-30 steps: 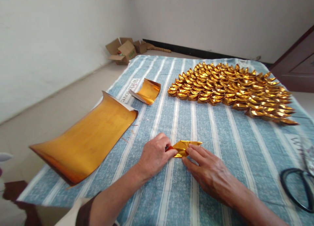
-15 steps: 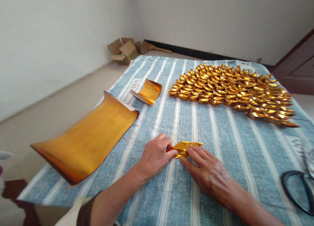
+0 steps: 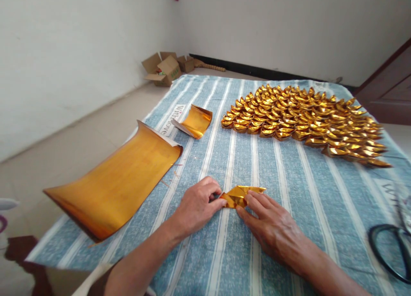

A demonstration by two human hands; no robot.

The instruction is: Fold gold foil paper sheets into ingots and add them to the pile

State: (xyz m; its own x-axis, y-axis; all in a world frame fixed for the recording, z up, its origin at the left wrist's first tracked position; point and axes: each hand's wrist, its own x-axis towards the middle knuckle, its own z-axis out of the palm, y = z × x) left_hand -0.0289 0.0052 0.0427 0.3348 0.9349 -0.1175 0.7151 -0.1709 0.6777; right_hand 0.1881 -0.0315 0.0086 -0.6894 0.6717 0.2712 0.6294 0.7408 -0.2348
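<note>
A small folded piece of gold foil paper [image 3: 242,194] lies on the blue striped cloth [image 3: 289,180] in front of me. My left hand [image 3: 195,206] pinches its left end with curled fingers. My right hand [image 3: 269,227] presses its fingertips on the piece's lower right side. Both hands rest on the cloth.
A large curled stack of gold sheets [image 3: 118,180] lies at the left edge. A smaller curled gold stack [image 3: 194,121] sits further back. Several rows of folded gold ingots [image 3: 308,120] cover the far right. Black scissors [image 3: 390,249] lie at the right edge. Cardboard boxes [image 3: 165,68] stand on the floor.
My left hand's fingers have shifted slightly on the folded piece's left end, covering the red underside that showed before. The right hand has barely moved.
</note>
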